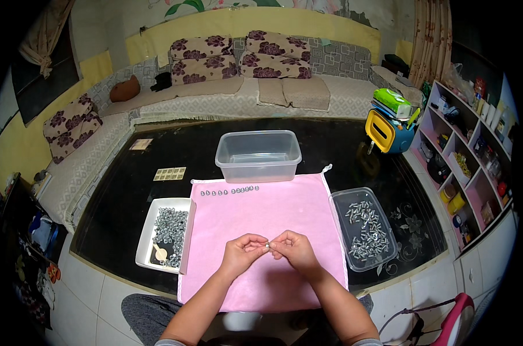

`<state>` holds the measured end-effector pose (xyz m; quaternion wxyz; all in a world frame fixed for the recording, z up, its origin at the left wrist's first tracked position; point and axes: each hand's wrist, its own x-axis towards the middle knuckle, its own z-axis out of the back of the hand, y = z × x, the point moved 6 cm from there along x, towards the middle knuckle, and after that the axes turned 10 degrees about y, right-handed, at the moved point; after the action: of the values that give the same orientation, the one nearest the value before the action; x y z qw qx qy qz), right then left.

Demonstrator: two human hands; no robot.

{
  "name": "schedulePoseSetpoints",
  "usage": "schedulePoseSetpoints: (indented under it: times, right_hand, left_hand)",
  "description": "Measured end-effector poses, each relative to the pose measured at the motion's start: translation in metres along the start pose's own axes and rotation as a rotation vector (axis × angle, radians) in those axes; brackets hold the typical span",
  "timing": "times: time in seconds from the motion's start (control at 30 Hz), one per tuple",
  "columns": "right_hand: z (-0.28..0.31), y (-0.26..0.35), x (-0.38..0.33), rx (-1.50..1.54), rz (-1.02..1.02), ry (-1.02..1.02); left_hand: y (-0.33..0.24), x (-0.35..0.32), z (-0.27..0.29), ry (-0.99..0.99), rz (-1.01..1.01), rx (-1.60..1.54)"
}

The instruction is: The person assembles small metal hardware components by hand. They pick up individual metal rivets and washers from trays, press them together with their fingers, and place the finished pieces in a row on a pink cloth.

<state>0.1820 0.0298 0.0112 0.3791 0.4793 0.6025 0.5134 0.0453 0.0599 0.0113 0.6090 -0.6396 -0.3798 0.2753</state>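
Two-handed work on a small metal piece (pixel 267 245) above the pink cloth (pixel 215 216).
Left hand (pixel 243 252) and right hand (pixel 297 251) pinch it, fingers nearly closed; the next move seems to call for steady alignment.

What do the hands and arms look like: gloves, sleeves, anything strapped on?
The left hand and right hand are ungloved, with no rings I can make out. Both forearms are uncovered, without watch, bands or cables; scraps of grey sleeve show at the bottom edge.

Patterned sofa (pixel 247 92), pale tiled floor (pixel 94 294)
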Motion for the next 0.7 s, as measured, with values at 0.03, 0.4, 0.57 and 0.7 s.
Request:
schedulePoseSetpoints:
  times: [0.03,0.4,0.57,0.7]
  right_hand:
    - [0.0008,-0.0014,0.0003,0.002,-0.020,-0.001]
    - [0.0001,-0.0045,-0.0008,0.087,-0.028,-0.015]
    - [0.0018,-0.0067,0.0008,0.032,-0.105,-0.008]
    - [-0.0030,0.0008,-0.0003,0.061,-0.039,0.011]
  left_hand:
    - [0.0006,0.0002,0.0000,0.001,-0.003,-0.003]
    - [0.0007,0.0008,-0.0004,-0.008,0.001,-0.010]
    - [0.0049,0.0011,0.0002,0.024,-0.023,-0.041]
    - [0.0052,0.0022,0.0034,-0.005,-0.031,-0.037]
